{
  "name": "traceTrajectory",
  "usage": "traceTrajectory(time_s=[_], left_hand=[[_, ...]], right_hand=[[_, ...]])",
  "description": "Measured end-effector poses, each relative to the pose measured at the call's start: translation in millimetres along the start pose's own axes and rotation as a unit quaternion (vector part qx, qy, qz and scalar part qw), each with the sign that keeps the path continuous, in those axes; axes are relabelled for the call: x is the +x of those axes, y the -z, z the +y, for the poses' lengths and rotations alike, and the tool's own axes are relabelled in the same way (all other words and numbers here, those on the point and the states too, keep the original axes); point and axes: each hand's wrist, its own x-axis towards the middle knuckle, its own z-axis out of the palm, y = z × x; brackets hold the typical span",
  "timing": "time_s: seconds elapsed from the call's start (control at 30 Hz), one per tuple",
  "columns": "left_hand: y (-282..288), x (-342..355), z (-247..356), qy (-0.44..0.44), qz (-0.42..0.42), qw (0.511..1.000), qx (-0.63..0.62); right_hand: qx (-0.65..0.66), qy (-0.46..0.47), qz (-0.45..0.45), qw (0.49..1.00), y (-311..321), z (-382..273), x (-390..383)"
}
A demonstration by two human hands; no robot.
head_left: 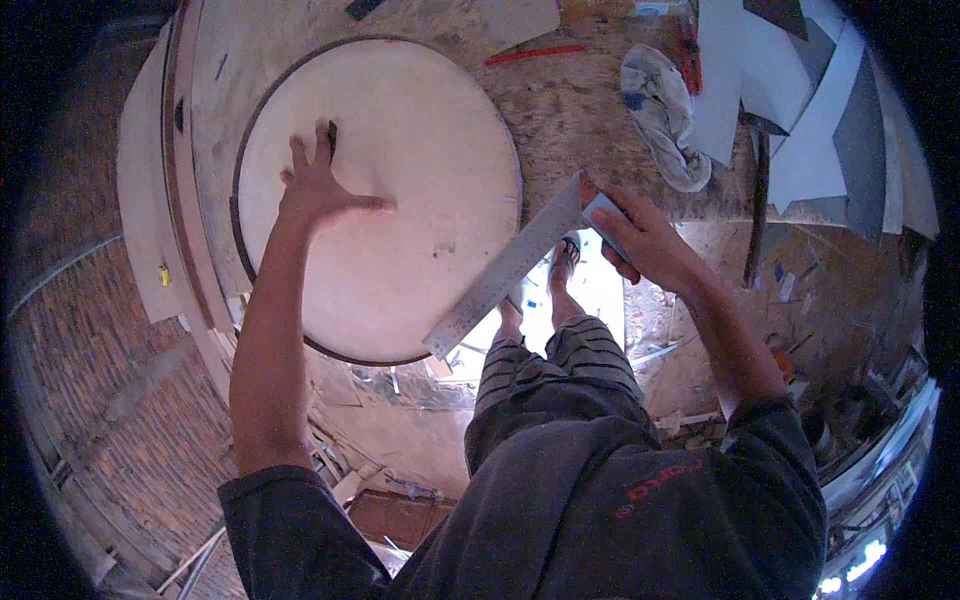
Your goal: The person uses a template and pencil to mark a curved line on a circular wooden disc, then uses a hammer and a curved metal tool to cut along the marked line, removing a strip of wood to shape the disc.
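Observation:
My left hand [322, 190] is spread over a round pale board [400, 120] with a dark rim, thumb stretched to the right. A small dark strip [333, 137] shows beside one fingertip; I cannot tell what it is. My right hand [640, 238] is closed around the light grey handle [606, 217] of a try square. Its long, flat metal blade [510, 265] slants down to the left, the lower end overlapping the board's near right edge. Whether the blade touches the board, I cannot tell.
A red stick [535, 55] lies beyond the board on the worn brown work surface. To the right are a crumpled whitish cloth [665, 115] and grey and white sheet offcuts [780, 90]. Long wooden strips [190, 190] run along the left, by a brick surface [150, 430].

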Motion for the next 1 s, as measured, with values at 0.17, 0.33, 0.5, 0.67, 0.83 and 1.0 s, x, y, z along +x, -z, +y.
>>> traceTrajectory(time_s=[0.17,0.33,0.5,0.67,0.83,1.0], left_hand=[[-3,2,-6,0.005,0.023,0.999,-0.030],[1,-2,-3,-0.004,0.018,0.999,-0.036],[1,-1,-4,-0.014,0.029,0.999,-0.034],[-2,-2,-7,-0.006,0.029,0.998,-0.046],[-4,-1,-9,-0.020,0.041,0.998,-0.045],[-1,-2,-7,-0.026,0.034,0.998,-0.053]], right_hand=[[-0.002,0.062,0.011,0.998,-15,16,29],[-0.012,0.036,0.002,0.999,-10,8,24],[0.035,0.049,-0.016,0.998,-19,2,36],[-0.005,0.028,-0.003,1.000,-8,13,36],[0.053,0.053,-0.008,0.997,-24,16,44],[0.054,0.029,-0.022,0.998,-8,13,40]])
